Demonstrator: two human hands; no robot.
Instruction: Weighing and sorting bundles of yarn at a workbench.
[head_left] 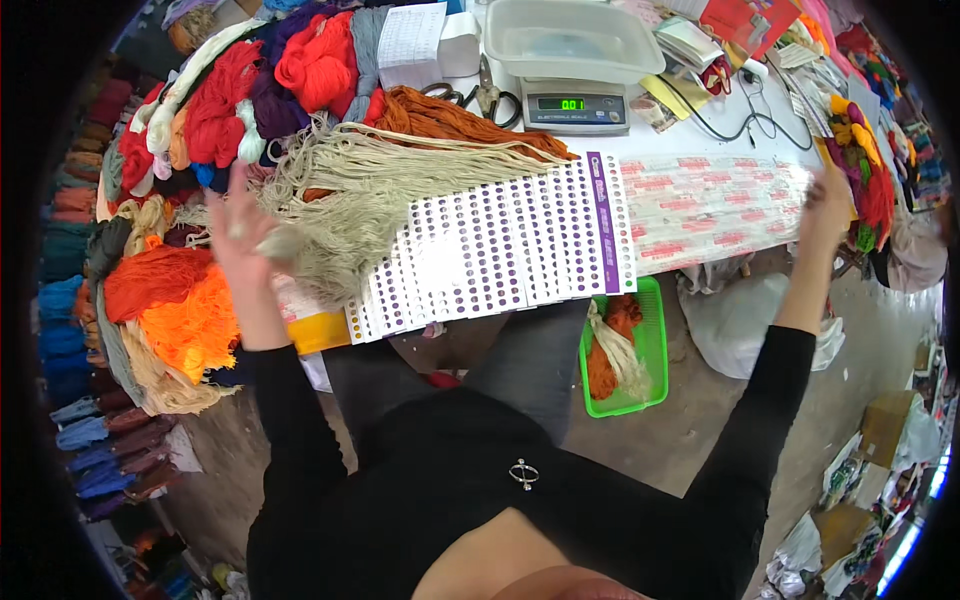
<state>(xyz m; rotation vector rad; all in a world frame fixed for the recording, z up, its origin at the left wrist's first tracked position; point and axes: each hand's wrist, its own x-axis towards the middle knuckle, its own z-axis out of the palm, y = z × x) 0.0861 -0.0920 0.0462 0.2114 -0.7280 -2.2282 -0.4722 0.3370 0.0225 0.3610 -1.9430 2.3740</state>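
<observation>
My left hand [240,232], blurred by motion, is raised at the left over the yarn, fingers stretched and apart. Beside it, a bundle of beige yarn [345,205] spreads over the table and partly covers a white shade card [450,255] with rows of small purple and dark dots. My right hand [828,205] is at the table's right end, its fingers drawn together by the edge; what they hold, if anything, is too small to make out. Between the hands, a sheet with red print under clear tape [710,205] lies along the front edge.
Red, orange and purple skeins [215,110] pile up at the left. At the back stand a digital scale [575,108] with a clear plastic tub [575,65] and black-handled scissors [488,95]. Multicoloured yarn [868,165] hangs at the right. A green basket [655,345] with yarn sits below the table.
</observation>
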